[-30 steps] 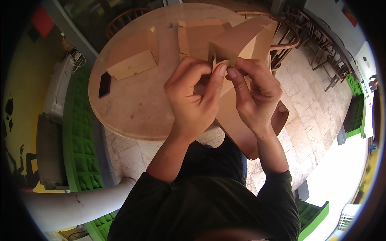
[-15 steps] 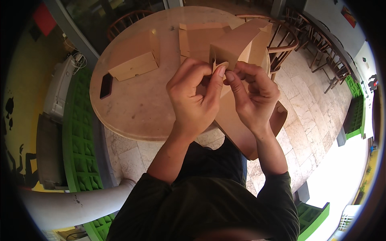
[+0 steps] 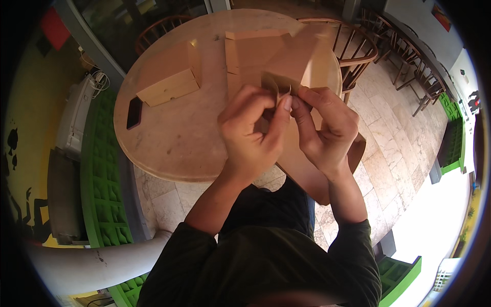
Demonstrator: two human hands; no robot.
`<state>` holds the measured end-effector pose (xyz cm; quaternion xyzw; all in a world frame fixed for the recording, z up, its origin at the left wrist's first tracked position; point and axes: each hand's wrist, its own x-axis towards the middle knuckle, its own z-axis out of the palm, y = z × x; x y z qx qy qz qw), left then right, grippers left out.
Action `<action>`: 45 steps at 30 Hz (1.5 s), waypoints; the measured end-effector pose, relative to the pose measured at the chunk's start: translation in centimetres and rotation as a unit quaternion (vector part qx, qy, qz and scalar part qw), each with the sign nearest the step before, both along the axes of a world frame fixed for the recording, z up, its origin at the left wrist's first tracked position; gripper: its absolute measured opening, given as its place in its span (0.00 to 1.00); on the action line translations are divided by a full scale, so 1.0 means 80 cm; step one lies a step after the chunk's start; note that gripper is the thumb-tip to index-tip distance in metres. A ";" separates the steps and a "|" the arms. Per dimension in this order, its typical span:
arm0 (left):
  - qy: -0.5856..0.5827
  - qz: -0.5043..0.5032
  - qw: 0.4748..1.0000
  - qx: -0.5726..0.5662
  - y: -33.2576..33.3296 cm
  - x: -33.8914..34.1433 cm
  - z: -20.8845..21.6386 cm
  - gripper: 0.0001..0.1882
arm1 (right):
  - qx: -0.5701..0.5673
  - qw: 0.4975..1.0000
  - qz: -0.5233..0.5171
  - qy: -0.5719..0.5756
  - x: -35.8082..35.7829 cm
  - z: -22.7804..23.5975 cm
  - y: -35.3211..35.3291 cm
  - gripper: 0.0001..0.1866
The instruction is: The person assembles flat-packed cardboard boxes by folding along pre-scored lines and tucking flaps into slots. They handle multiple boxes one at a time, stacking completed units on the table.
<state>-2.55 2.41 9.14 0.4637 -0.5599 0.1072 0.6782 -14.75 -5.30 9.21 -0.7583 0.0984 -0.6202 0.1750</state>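
Observation:
Between my hands is a brown cardboard box (image 3: 294, 59), partly unfolded, with a long panel slanting down toward my lap past the table edge. My left hand (image 3: 254, 130) is closed, thumb and fingers pinching a small flap at the box's near corner. Right beside it, my right hand (image 3: 327, 130) pinches the same corner area, its thumb almost touching the left thumb. The fingers hide part of the flap. Behind the left hand a second cardboard box (image 3: 255, 48) lies on the table. A folded, closed cardboard box (image 3: 171, 77) rests farther left.
The round stone table (image 3: 174, 138) carries the boxes and a dark phone (image 3: 134, 111) near its left edge. Wooden chairs (image 3: 353, 46) stand beyond it and to the right. Green crate-like panels (image 3: 105, 174) line the left side, near a pale rounded armrest-like shape (image 3: 97, 263).
My thumbs and fingers have shifted slightly around the flap, and the right index finger has straightened along it. The held box has tilted a little; its far end is blurred.

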 end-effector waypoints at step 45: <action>-0.156 0.180 0.966 0.103 -0.077 0.103 0.002 0.22 | 0.053 0.994 -0.047 0.088 0.045 0.002 -0.102 0.12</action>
